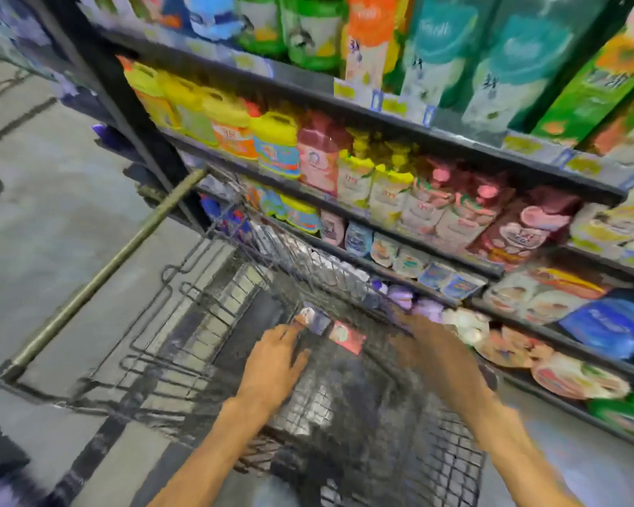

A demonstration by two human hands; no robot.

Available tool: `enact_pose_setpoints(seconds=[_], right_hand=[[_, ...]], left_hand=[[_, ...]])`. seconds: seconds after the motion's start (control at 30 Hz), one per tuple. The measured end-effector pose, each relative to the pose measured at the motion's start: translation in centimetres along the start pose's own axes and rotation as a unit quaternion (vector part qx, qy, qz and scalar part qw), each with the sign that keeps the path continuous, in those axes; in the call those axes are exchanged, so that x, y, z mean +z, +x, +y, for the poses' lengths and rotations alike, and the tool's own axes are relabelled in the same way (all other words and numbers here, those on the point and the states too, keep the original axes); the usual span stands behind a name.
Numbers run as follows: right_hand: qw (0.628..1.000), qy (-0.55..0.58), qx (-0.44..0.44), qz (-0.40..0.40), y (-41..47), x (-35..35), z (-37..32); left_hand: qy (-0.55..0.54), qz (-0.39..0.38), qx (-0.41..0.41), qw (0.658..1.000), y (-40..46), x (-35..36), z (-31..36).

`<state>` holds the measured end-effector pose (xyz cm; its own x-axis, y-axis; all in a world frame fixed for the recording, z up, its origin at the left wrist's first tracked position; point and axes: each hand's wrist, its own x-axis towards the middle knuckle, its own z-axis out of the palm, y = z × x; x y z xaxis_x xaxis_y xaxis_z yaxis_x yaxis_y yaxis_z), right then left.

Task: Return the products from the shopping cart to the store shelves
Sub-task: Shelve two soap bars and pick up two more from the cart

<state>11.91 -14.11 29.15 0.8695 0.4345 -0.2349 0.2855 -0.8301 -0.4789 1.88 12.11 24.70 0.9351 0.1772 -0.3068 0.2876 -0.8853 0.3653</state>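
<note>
Left hand [277, 356] is down inside the shopping cart [183, 323], fingers spread w/ the fingertips touching a small dark packet [315, 320] lying in the basket, not closed on it afaict, more like resting on top. Right hand [430, 345] is reaching in from the shelf side, super motion-blurred, so can't tell if it's open or has hold of anything; it sits just beside a red/pink packet [346, 337] that lies next to the dark one. Both packets are near the far end of the basket, the bare wire floor closer to the person. Cart is tilted in view, its long handle bar [107, 272] running diagonally off to the left over grey floor [52, 177]. Right next to the cart are the store shelves [399, 118]: yellow jugs [275, 140] and pink + yellow refill pouches [388, 192] mid-level, tall green/teal packs [520, 60] up top, flat round packs [579, 375] on the low shelf nearest the right arm. Whole thing's blurry tbh.
</note>
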Motion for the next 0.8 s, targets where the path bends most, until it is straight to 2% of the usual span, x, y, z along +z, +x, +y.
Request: enact_pose_setpoints(seconds=[0.07, 0.1, 0.17, 0.2, 0.27, 0.4, 0.47, 0.57, 0.63, 0.8], right_hand=[[0.999, 0.011, 0.027, 0.015, 1.8, 3.9, 1.5], [0.999, 0.018, 0.038, -0.015, 1.0, 3.8, 1.2], [0.997, 0.002, 0.072, -0.034, 3.3, 8.1, 3.1], [0.996, -0.007, 0.081, -0.049, 2.9, 7.5, 2.5], [0.991, -0.042, 0.108, -0.063, 5.1, 12.3, 4.1], [0.982, -0.03, 0.157, -0.101, 6.6, 16.2, 4.3], [0.976, -0.029, 0.174, -0.127, 8.5, 19.9, 5.6], [0.969, -0.011, 0.194, -0.151, 9.9, 22.1, 6.5], [0.966, 0.019, 0.212, -0.15, 10.6, 23.3, 7.2], [0.969, 0.026, 0.208, -0.133, 10.5, 26.8, 9.0]], left_hand=[[-0.022, -0.045, -0.01, 0.999, 5.3, 3.2, -2.2], [-0.028, -0.044, -0.016, 0.998, 5.7, 3.2, -2.1], [-0.051, -0.074, -0.026, 0.996, 10.4, 7.6, -4.4], [-0.057, -0.075, -0.027, 0.995, 11.0, 7.6, -4.3], [-0.071, -0.089, -0.035, 0.993, 14.9, 12.2, -6.7], [-0.059, -0.082, -0.055, 0.993, 19.6, 16.6, -8.5], [-0.018, -0.079, -0.07, 0.994, 22.9, 20.7, -10.4], [0.133, -0.113, -0.045, 0.984, 25.9, 23.4, -11.1], [0.181, -0.097, -0.055, 0.977, 27.2, 25.4, -11.3], [0.05, -0.046, -0.134, 0.989, 27.2, 28.8, -11.9]])
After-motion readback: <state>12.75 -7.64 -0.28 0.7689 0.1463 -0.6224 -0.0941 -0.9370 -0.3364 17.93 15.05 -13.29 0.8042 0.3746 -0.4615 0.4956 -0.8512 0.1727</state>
